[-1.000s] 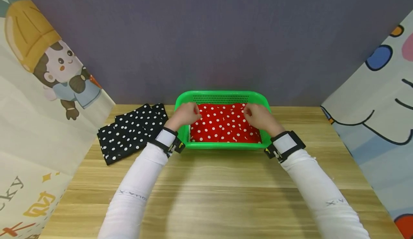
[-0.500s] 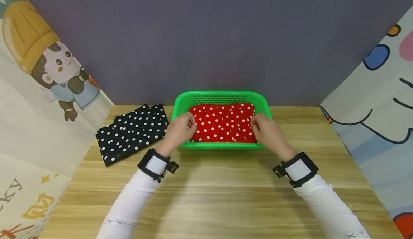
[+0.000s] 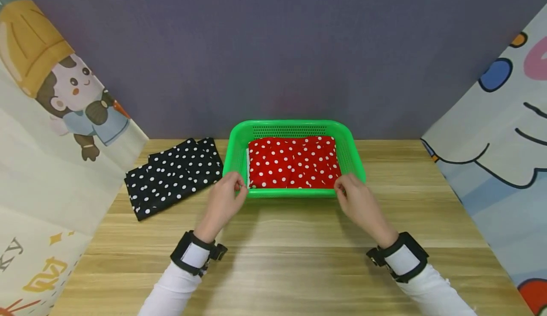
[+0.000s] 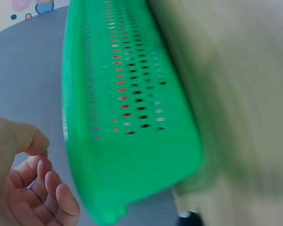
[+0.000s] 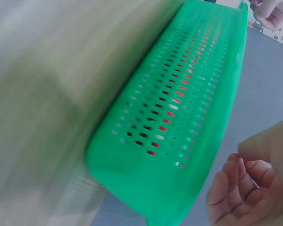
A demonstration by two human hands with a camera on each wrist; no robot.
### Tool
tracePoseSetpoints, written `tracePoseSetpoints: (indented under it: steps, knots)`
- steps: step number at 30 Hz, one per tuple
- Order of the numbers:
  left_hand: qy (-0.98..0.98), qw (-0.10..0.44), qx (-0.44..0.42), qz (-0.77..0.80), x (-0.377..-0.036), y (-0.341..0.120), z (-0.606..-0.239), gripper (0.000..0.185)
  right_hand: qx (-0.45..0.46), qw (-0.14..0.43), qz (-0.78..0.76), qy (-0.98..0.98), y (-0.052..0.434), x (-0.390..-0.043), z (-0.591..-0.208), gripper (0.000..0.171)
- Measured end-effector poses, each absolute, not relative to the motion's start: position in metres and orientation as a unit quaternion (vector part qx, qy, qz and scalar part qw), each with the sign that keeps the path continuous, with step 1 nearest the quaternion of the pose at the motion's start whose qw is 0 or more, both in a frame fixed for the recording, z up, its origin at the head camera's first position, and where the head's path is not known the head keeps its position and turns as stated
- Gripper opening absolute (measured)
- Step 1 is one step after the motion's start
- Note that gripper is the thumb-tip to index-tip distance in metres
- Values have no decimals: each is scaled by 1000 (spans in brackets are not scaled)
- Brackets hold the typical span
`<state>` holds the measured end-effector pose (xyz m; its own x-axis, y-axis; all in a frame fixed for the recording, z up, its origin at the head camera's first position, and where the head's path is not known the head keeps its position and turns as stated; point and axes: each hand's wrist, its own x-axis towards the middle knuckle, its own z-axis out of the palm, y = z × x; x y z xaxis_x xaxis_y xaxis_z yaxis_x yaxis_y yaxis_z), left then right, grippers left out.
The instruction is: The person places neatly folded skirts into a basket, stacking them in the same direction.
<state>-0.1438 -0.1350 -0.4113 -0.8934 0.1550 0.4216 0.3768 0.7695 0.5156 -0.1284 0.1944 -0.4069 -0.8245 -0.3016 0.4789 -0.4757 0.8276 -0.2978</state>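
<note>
Left hand (image 3: 222,202) and right hand (image 3: 360,206) curl closed near the green basket (image 3: 295,193); printed lettering (image 3: 11,254) seemingly reads "KY"

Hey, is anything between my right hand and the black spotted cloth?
Yes. In the head view, the green basket and your left hand lie between your right hand and the black spotted cloth.

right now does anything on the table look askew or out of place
Mildly, yes: the black polka-dot cloth lies slanted on the wood-grain table beside the green plastic basket, its stepped upper edge suggesting its folds don't line up. The red polka-dot cloth inside the basket lies fairly square. I see nothing spilled or damaged.
</note>
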Motion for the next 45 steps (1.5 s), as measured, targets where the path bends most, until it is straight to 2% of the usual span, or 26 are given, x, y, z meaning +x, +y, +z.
tracePoseSetpoints:
  steps: [8,15,20,26,33,45]
  knots:
    - [-914,221,-108,-323,-126,-157,-443,14,210,257,187,-925,199,-104,-428,15]
    - [-931,217,-63,-286,-124,-181,-464,8,208,239,179,-931,202,-89,-448,18]
    - [-941,213,-49,-258,-131,-202,-465,6,219,233,176,-931,201,-84,-456,20]
    - [-969,152,-7,-194,-148,-228,-444,19,220,219,175,-934,197,-80,-459,20]
    - [-984,87,0,-154,-177,-252,-422,34,219,188,181,-940,193,-78,-456,17]
    - [-991,-42,30,-124,-212,-271,-421,45,237,155,178,-943,182,-78,-453,23]
